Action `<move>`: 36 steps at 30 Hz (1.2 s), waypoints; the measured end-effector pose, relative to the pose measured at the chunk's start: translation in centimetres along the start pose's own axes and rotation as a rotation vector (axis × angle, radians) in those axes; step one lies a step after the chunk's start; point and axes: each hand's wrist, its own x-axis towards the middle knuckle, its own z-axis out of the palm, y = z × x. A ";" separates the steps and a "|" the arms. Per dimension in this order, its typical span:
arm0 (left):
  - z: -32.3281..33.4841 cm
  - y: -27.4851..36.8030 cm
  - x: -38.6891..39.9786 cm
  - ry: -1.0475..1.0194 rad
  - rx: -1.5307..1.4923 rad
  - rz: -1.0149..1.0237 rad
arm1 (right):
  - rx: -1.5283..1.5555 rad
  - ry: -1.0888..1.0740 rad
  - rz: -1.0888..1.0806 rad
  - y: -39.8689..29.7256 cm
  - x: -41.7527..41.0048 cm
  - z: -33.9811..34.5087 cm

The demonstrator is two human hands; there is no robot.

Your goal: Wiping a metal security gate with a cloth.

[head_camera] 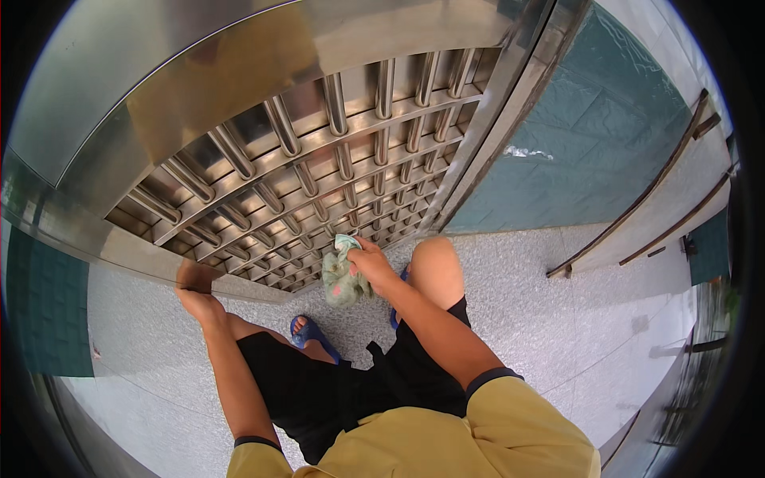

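Observation:
A metal door point(287, 156) with rows of short round bars set between flat crossbars rises in front of me; its surface is shiny and reflective. My right hand point(372, 266) is closed on a crumpled greenish cloth point(342, 281) that bears pink patches, close against the lower part of the barred panel. The fingertips are partly hidden by the cloth. My left hand point(200, 303) rests at the door's edge on the left, its fingers bent over towards the metal and partly hidden; it shows no object in it.
Teal stone-like tiles point(574, 137) cover the wall at the right, beside the door frame point(496, 119). Pale panels with dark edges point(645, 203) lean or stand farther right. Speckled floor point(514, 299) lies under my blue slippers point(314, 337).

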 end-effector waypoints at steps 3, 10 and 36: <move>-0.5 0.3 -0.1 -0.054 0.008 -0.001 | 0.583 -0.064 0.140 -0.9 -1.1 1.4; -0.9 0.4 -0.1 -0.135 0.008 0.024 | 1.333 -0.302 0.260 -3.1 -2.0 3.8; -0.4 0.3 -0.5 -0.095 0.016 0.042 | -1.797 -0.150 -0.803 -7.5 -0.9 -3.5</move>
